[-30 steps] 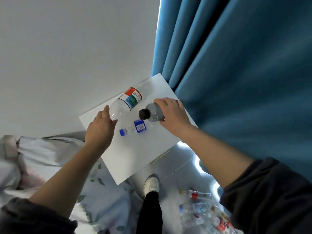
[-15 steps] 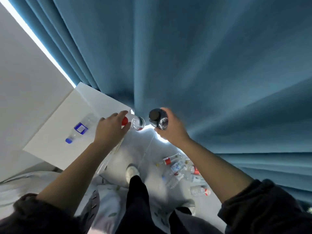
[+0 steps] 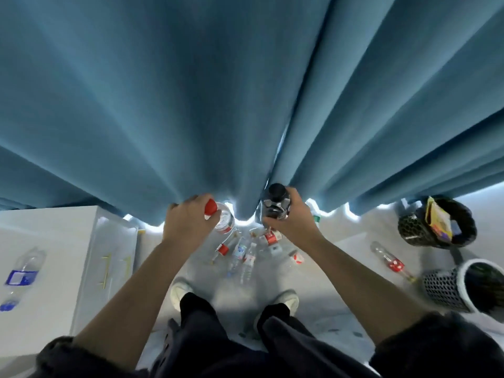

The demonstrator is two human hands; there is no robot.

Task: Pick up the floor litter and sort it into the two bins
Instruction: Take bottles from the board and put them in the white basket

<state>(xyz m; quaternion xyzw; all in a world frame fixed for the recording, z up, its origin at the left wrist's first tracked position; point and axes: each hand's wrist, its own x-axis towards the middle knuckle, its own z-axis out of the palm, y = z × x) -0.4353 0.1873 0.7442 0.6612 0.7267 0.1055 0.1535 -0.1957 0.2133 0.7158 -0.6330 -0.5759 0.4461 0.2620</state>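
Left hand [image 3: 186, 223] and right hand [image 3: 290, 218] outstretched, gripping.

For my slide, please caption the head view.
Left hand holds a red-capped bottle, right hand a black-capped bottle, over floor litter near two bins.

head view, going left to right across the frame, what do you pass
blue-labelled bottle on the white cabinet → left hand holding a red-capped bottle → right hand holding a dark-capped bottle → red-labelled bottle on the floor → white-rimmed mesh bin
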